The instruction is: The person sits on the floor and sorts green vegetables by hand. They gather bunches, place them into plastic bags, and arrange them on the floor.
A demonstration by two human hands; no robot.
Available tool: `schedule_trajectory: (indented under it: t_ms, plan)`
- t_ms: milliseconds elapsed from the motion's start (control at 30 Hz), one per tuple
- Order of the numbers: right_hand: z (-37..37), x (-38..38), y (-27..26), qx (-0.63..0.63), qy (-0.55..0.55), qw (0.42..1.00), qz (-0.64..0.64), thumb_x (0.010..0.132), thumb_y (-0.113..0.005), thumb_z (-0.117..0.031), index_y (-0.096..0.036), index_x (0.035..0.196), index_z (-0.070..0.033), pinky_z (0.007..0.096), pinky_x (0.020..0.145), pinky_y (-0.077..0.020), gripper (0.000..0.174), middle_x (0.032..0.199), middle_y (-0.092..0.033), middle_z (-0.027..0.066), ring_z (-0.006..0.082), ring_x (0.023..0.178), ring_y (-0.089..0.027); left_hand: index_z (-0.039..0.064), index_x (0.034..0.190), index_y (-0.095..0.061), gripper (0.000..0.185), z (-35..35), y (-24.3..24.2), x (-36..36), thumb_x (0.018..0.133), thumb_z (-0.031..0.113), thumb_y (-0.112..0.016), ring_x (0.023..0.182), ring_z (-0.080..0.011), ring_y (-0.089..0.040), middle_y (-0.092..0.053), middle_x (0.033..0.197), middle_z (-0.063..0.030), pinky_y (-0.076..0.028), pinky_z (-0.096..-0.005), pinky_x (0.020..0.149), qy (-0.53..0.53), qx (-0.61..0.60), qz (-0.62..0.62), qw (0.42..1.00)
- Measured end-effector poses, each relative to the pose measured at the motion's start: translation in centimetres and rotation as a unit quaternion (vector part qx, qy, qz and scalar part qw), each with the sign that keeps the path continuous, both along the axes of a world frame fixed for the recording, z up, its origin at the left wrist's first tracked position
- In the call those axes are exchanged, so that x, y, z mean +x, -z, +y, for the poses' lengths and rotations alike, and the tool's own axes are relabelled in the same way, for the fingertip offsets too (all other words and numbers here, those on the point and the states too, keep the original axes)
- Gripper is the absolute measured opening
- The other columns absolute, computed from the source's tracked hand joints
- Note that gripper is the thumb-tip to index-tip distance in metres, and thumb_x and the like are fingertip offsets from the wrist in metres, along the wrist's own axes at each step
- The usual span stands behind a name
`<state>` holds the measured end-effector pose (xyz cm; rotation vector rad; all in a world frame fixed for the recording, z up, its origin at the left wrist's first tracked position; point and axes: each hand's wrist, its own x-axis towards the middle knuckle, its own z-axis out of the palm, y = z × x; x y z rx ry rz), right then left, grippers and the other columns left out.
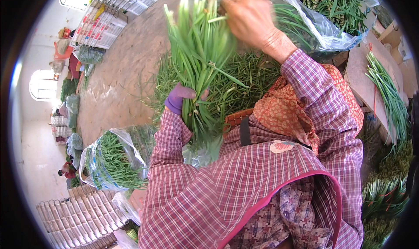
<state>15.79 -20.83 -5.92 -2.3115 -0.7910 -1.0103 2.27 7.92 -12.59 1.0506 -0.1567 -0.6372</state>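
Observation:
My left hand [183, 97], in a purple glove, grips a bunch of garlic chives [199, 52] around its leafy lower part. The pale cut ends point up and away from me, and the green leaf tips hang toward my lap. At the right side of those pale ends, my bare right hand [247, 18] has its fingers curled in. A single pale stalk [217, 19] juts out from under the fingers, which are slightly blurred. Loose chive leaves and trimmings [248, 75] lie heaped on the floor beneath the bunch.
Plastic bags of chives stand at the left [114, 160] and upper right [327, 36]. On a board [360, 69] at right lies a chive bunch [386, 82]; tied bunches [383, 193] lie below. Stacked crates [81, 219] sit lower left. Another person [68, 170] is far left.

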Motion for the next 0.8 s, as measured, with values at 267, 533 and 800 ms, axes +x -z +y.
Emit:
schedule_trajectory:
  t_ms: [267,533,800]
  plan:
    - [-13.0,3.6,-5.4,0.012,0.303,0.952,0.032,0.085,-0.061,-0.023,-0.068,0.076,-0.007,0.05,0.063,-0.0515,0.019,0.074,-0.067,0.0184,0.0375,0.073,-0.066,-0.003,0.138,-0.045,0.08,4.0,0.4,-3.9,0.066,0.005,-0.079,0.084,-0.0297,-0.07,-0.069,0.101,-0.0201,-0.06,-0.0386,0.073,-0.113,0.064,0.0,0.991]
    - [0.6,-3.5,-2.5,0.083,-0.099,0.962,0.24,0.092,-0.064,-0.036,-0.065,0.101,-0.003,0.0469,0.069,-0.0552,0.034,0.084,-0.07,0.0167,0.0365,0.077,-0.07,0.0,0.13,-0.052,0.056,2.4,-0.8,-2.1,0.079,0.003,-0.075,0.078,-0.0238,-0.07,-0.071,0.101,-0.0152,-0.06,-0.0323,0.068,-0.216,0.262,-0.004,0.941]
    - [4.4,-4.4,-2.3,0.157,-0.067,0.944,0.282,0.085,-0.07,-0.026,-0.062,0.101,0.0,0.0492,0.074,-0.0544,0.031,0.077,-0.069,0.0203,0.0375,0.078,-0.069,-0.006,0.138,-0.034,0.075,-0.6,-2.2,-1.6,0.078,-0.001,-0.078,0.091,-0.0323,-0.072,-0.068,0.107,-0.0253,-0.061,-0.0396,0.081,-0.221,0.327,-0.042,0.918]
